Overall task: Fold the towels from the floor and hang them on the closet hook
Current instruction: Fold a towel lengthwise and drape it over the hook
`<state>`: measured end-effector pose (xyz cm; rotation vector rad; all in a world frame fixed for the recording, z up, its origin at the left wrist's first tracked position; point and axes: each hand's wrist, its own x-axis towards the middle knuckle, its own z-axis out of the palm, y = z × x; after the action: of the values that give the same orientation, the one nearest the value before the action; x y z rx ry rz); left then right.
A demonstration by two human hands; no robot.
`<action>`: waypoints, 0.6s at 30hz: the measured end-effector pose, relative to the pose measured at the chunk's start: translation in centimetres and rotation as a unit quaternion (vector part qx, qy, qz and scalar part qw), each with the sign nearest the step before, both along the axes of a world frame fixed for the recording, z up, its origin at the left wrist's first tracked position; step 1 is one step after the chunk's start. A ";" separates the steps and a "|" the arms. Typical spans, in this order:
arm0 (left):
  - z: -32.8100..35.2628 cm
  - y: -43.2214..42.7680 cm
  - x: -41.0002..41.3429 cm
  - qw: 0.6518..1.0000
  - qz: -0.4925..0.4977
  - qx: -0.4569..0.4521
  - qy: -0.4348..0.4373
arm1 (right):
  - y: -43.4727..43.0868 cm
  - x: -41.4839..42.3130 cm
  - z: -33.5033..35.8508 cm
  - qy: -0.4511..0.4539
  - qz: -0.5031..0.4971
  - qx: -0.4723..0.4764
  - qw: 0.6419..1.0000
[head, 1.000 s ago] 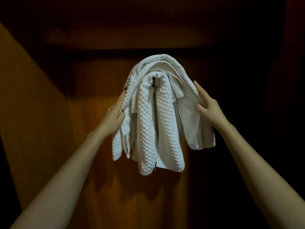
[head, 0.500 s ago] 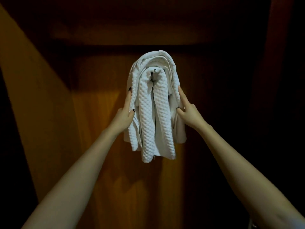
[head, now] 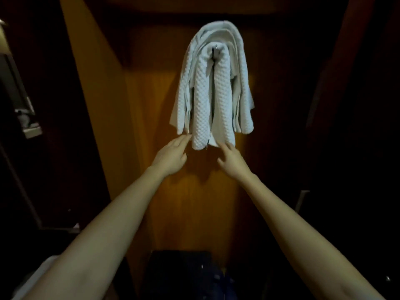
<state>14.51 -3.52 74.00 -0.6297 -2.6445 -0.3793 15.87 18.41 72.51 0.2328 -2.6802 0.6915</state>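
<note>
Folded white towels [head: 213,87] hang in a bundle from a small metal hook [head: 215,47] on the wooden closet back panel [head: 194,191]. A waffle-textured towel lies in front, with smoother ones draped over and behind it. My left hand [head: 171,155] is just below the bundle's lower left edge, fingers extended, fingertips at or almost touching the hem. My right hand [head: 232,160] is below the lower right end of the waffle towel, fingers loosely spread, holding nothing.
The closet's lit wooden side wall [head: 97,94] runs down the left. A dark object [head: 184,276] sits on the closet floor below. Something pale [head: 28,124] stands on a shelf at far left. The right side is dark.
Both hands have let go of the towel bundle's sides and dropped below its lower edge. The view has pulled back and tilted down, so the towels sit higher.
</note>
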 end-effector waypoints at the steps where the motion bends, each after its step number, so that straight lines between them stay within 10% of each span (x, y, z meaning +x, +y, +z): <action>1: -1.9 -0.3 1.5 0.999 0.006 -0.032 -0.010 | -0.9 1.2 -1.7 -0.026 -0.003 0.014 1.000; 18: -28.9 -20.6 21.9 0.947 0.133 -0.109 -0.270 | -19.5 14.3 -28.0 -0.323 0.148 0.264 0.897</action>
<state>36.36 -24.09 45.15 -0.2388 -3.2770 -0.1987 30.15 -1.12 44.55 0.6630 -3.4846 0.0830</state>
